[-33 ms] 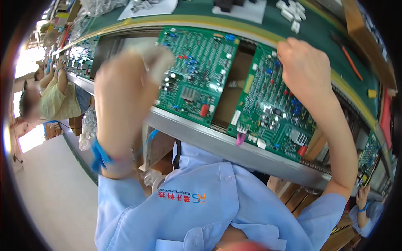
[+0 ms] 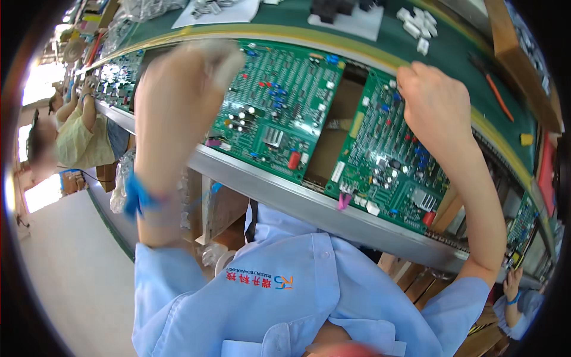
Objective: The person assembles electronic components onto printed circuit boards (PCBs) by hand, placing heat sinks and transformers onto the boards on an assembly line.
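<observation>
Two green circuit boards lie side by side in a metal rail track, the left board (image 2: 297,77) and the right board (image 2: 372,154). My left hand (image 2: 172,95), wearing a blue wrist strap (image 2: 138,196), is over the left end of the left board. Its fingers are curled together, with whitish covering at the tips, and slightly blurred; anything in them is hidden. My right hand (image 2: 437,98) is at the far edge of the right board, fingers closed and bent down. What they pinch, if anything, is hidden. A purple connector (image 2: 344,201) sits on the right board's near edge.
Beyond the track, a green mat (image 2: 398,56) holds white connectors (image 2: 416,24), black parts (image 2: 330,9) on paper, and orange-handled pliers (image 2: 498,98). A cardboard box (image 2: 526,65) stands at far right. Other people work at the left (image 2: 86,140) and right (image 2: 517,303).
My left hand has shifted up and slightly away from the left board's near edge, uncovering a purple part at its near left corner. My right hand stays at the right board's far edge.
</observation>
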The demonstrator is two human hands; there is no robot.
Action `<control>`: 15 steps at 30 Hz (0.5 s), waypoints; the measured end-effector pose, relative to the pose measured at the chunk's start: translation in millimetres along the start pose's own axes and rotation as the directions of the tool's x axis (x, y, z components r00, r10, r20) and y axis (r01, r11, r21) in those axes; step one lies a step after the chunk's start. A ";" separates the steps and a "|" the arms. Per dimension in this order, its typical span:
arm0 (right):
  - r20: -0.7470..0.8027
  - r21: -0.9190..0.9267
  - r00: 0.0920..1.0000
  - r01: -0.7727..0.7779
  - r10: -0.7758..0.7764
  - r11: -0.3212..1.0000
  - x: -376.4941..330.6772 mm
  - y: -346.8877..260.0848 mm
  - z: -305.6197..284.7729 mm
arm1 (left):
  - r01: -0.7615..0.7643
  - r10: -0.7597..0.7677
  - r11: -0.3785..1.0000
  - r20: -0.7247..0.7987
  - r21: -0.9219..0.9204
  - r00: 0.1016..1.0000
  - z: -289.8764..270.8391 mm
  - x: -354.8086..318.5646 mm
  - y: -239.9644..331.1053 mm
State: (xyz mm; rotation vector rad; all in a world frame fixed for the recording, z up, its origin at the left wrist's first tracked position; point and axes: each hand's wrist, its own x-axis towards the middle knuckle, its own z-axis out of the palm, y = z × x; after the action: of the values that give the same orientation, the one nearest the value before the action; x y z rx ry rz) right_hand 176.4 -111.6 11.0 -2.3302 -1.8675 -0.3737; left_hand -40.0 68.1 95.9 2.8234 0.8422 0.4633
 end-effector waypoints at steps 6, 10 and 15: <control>0.065 0.075 0.998 -0.032 0.027 0.997 38.4 -8.1 -28.2 | -0.463 0.478 0.874 -0.088 0.145 0.874 71.0 90.8 -93.6; -0.140 0.144 0.983 0.142 -0.121 0.979 90.0 -1.2 -10.2 | -0.503 0.519 0.844 -0.047 0.186 0.854 102.0 120.9 -101.3; -0.132 0.140 0.972 0.212 -0.194 0.967 167.3 3.3 24.4 | -0.470 0.478 0.878 -0.099 0.092 0.873 112.0 146.3 -83.2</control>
State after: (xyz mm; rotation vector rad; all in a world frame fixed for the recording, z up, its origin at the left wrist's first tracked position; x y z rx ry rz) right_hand 216.2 51.2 33.4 -1.9819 -2.0066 -0.3658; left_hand 71.7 211.2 7.1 3.0796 0.1605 0.6823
